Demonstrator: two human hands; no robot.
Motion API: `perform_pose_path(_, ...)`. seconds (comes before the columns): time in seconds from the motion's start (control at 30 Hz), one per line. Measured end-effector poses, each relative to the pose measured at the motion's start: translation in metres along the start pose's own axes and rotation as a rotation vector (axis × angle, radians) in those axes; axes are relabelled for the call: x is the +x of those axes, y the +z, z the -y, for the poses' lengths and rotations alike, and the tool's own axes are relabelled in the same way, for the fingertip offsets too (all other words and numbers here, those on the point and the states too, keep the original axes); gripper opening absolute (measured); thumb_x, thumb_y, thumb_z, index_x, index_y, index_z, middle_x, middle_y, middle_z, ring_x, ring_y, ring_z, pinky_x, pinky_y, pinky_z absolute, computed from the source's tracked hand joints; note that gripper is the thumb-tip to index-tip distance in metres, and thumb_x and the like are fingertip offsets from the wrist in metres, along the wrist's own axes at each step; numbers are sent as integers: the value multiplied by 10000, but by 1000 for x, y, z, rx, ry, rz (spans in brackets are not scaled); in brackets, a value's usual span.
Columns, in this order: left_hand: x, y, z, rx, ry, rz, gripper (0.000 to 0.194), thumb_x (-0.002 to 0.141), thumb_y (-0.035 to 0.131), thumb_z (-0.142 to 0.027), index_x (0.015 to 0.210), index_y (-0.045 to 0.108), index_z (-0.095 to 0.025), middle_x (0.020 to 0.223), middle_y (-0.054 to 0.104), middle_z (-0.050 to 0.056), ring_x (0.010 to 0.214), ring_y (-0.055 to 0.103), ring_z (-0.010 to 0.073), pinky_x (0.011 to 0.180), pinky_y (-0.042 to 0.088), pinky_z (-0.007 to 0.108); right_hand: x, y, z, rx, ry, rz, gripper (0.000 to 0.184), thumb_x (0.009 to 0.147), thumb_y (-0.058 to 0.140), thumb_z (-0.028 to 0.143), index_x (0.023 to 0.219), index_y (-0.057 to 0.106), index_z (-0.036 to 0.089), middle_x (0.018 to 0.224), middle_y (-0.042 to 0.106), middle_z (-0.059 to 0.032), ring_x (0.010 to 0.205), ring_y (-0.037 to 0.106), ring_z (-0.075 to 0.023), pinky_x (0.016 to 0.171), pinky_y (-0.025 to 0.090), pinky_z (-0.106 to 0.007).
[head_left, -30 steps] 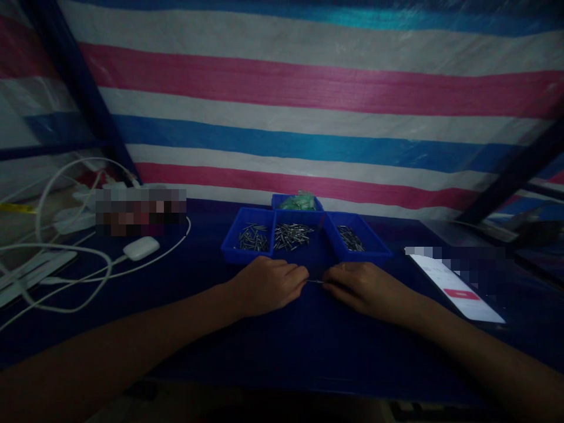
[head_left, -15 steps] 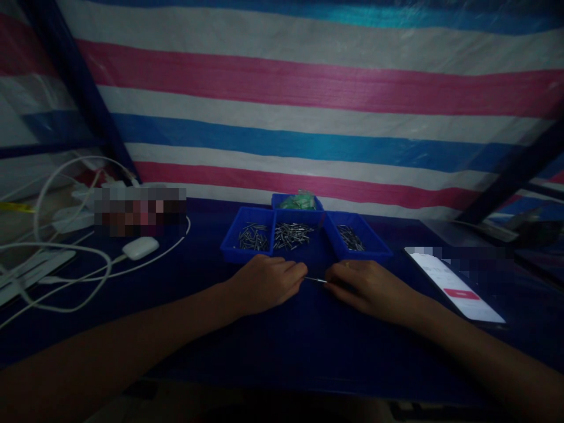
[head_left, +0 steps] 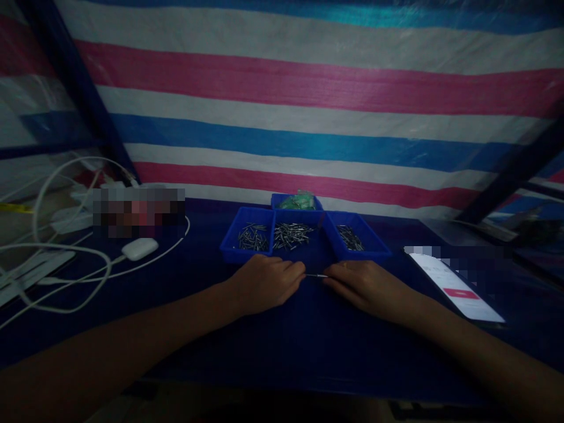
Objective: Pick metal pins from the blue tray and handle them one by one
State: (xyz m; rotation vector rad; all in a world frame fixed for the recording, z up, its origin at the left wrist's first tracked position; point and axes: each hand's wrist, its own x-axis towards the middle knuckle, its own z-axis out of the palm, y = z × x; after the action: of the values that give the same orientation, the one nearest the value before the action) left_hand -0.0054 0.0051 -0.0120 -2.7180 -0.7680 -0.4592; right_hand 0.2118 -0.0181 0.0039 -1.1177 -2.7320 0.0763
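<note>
A thin, silvery metal pin (head_left: 316,275) stretches level between my two hands, just in front of the blue trays. My left hand (head_left: 274,282) has its fingers closed on the left end. The right end sits in the pinched fingers of my right hand (head_left: 363,283). Fingers hide both ends of the pin, so its exact kind cannot be made out. Beyond my hands, a heap of similar metal pins (head_left: 291,235) lies between two trays. More pins lie in the left blue tray (head_left: 229,244) and in the right blue tray (head_left: 374,244).
A back blue tray (head_left: 277,200) holds green plastic-wrapped items (head_left: 300,201). At right lies a phone (head_left: 458,288) with a lit screen. White cables (head_left: 108,264) and a white charger case (head_left: 140,249) occupy the left of the blue table (head_left: 282,358). Striped sheeting (head_left: 308,88) hangs behind.
The pin has risen slightly and lies more level between my hands. My right hand has shifted a little to the left. Both hands keep their grip.
</note>
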Motion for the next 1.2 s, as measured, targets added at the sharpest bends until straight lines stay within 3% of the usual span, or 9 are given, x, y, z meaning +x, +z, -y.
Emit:
perform_pose_path(0.23, 0, -2, 0, -23, 28, -4, 196, 876, 344, -287, 796, 478, -168, 630, 561, -22, 578, 535, 111, 502, 370, 217, 2, -1, 0, 8, 18, 25, 291, 900, 297, 304, 797, 529, 162, 679, 555, -17, 582, 509, -106, 562, 370, -240)
perform_pose_path(0.4, 0, 0, 1, -14, 13, -14, 209, 886, 320, -255, 792, 487, -170, 632, 567, -19, 585, 543, 114, 507, 372, 223, 1, 0, -1, 7, 39, 26, 249, 884, 343, 334, 916, 528, 169, 724, 574, -19, 628, 537, -121, 577, 386, -245)
perform_pose_path(0.77, 0, 2, 0, -52, -58, 21, 272, 886, 313, -305, 775, 518, -165, 639, 588, -4, 592, 565, 123, 505, 380, 230, -1, -4, -2, -129, 18, -61, 285, 890, 304, 282, 875, 557, 153, 707, 581, -42, 629, 538, -128, 588, 395, -253)
perform_pose_path(0.87, -1, 2, 1, -56, -102, 71, 263, 870, 340, -330, 771, 520, -166, 654, 596, 1, 598, 573, 136, 497, 382, 237, -3, -13, -8, -270, 104, -149, 288, 879, 301, 281, 850, 556, 151, 682, 583, -45, 600, 540, -135, 557, 378, -256)
perform_pose_path(0.97, -1, 2, 1, -52, -106, 87, 256, 861, 351, -327, 749, 516, -165, 657, 591, 0, 598, 574, 141, 489, 380, 238, -5, -22, -18, -488, 337, -251, 304, 862, 311, 329, 775, 546, 157, 621, 576, -46, 508, 518, -143, 451, 302, -252)
perform_pose_path(1.07, -1, 2, 1, -47, -108, 83, 244, 854, 357, -310, 738, 514, -164, 654, 583, -3, 589, 568, 136, 480, 376, 234, -6, -23, -30, -617, 524, -244, 308, 846, 324, 361, 735, 536, 166, 579, 575, -44, 440, 495, -146, 398, 206, -244)
perform_pose_path(1.2, -2, 3, 1, -34, -96, 59, 230, 845, 367, -292, 735, 519, -158, 635, 574, -4, 566, 556, 126, 477, 374, 232, -6, -19, -37, -553, 534, -238, 303, 836, 335, 366, 755, 548, 167, 586, 580, -54, 429, 491, -150, 391, 218, -240)
